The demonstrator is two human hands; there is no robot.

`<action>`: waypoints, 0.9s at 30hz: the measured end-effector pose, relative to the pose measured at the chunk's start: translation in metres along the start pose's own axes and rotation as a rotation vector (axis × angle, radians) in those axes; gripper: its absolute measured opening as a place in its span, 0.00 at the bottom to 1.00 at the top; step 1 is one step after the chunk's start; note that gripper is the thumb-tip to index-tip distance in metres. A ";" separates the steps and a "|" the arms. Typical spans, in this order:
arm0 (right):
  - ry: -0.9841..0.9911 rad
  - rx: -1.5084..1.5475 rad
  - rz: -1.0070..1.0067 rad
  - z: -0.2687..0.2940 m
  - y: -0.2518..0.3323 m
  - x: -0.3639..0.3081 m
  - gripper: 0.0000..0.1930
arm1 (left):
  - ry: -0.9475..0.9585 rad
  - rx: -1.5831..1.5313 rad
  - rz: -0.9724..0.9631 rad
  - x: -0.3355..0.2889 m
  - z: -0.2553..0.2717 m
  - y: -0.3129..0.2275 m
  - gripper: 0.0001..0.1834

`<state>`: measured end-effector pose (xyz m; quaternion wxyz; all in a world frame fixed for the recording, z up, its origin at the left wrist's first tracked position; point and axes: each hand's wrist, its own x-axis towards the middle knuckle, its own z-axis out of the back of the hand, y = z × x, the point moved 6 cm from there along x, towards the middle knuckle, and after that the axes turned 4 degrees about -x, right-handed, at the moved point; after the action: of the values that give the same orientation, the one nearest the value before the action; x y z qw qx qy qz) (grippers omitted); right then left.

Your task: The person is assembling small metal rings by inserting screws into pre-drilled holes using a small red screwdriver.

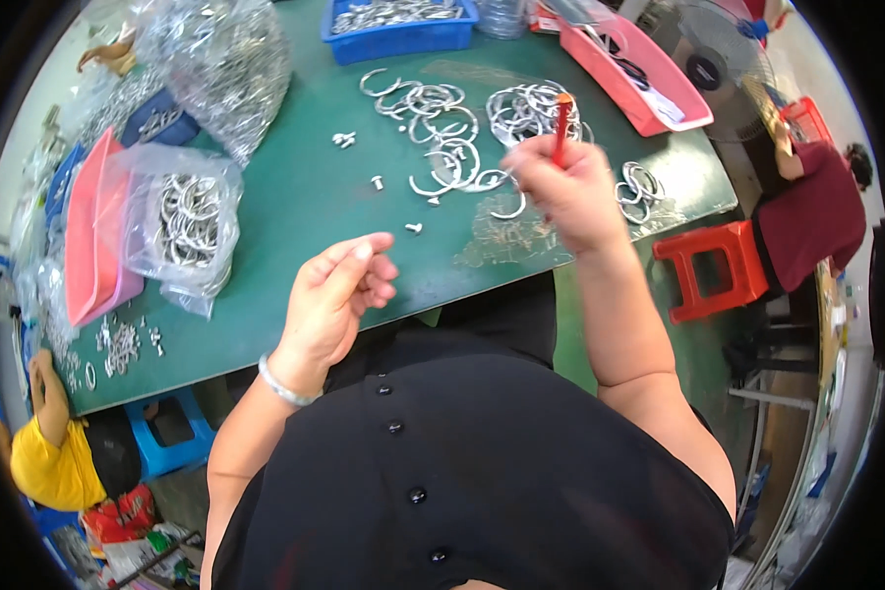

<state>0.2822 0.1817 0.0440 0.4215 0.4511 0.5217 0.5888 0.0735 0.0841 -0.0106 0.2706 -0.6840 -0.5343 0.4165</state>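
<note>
My right hand (570, 192) is closed around a slim red-handled tool (561, 136) that points up past the fingers and ends in an orange-brown tip; its lower part is hidden. A thin open metal ring (520, 206) shows just below those fingers, and I cannot tell if they touch it. To the left, my left hand (339, 290) hovers over the table's near edge, fingers loosely curled and apart, with nothing visible in them. Beyond both hands lie loose silvery rings (447, 147) and a denser ring pile (526, 106). Small metal fasteners (414, 228) are scattered near my left hand.
On the green table (305, 206) stand a blue tray (398, 44) of metal parts, a pink tray (649, 103) with scissors, and bags of rings (192, 221) and parts (216, 74). Co-workers sit at left (54, 457) and right (816, 216), near a red stool (713, 265).
</note>
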 end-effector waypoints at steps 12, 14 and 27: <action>-0.507 -0.788 -0.236 0.230 -0.045 -0.019 0.09 | -0.017 0.147 -0.043 -0.002 0.020 0.002 0.11; -0.500 -1.041 -0.210 0.221 -0.035 -0.014 0.13 | -0.030 0.149 -0.044 -0.003 0.022 0.003 0.11; 0.208 -1.311 0.100 0.018 -0.054 0.045 0.07 | 0.009 0.286 -0.069 -0.013 0.011 0.006 0.11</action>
<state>0.2903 0.2349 -0.0044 0.5281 0.0661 0.0721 0.8435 0.0658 0.0689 -0.0179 0.3819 -0.6215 -0.4915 0.4756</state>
